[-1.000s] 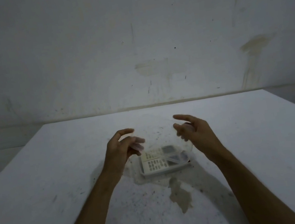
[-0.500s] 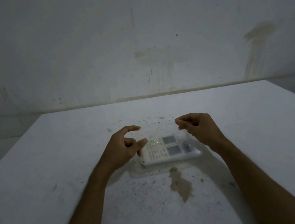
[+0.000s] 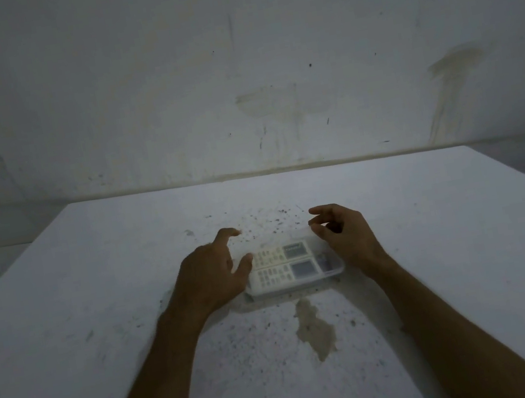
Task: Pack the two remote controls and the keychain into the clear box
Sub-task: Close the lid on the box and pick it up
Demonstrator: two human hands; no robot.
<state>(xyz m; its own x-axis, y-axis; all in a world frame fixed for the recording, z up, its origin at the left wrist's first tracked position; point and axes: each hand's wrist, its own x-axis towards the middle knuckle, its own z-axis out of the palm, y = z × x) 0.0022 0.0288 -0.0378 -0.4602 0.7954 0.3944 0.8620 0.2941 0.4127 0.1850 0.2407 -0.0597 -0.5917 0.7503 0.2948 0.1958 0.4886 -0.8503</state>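
- The clear box (image 3: 330, 272) sits on the white surface (image 3: 102, 329), between the two hands.
- Two remote controls lie side by side inside it: the far remote (image 3: 280, 253) and the near remote (image 3: 284, 273), screens to the right.
- A small item at the box's right end may be the keychain; too blurred to tell.
- The left hand (image 3: 211, 276) is at the box's left end, fingers spread, grasping nothing.
- The right hand (image 3: 347, 236) hovers at the right end, fingers curled loosely, holding nothing visible.
- A brownish stain (image 3: 314, 329) marks the surface near the box.

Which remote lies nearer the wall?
The remote with the smaller dark display; the other remote, bigger grey screen, lies beside it nearer the person.
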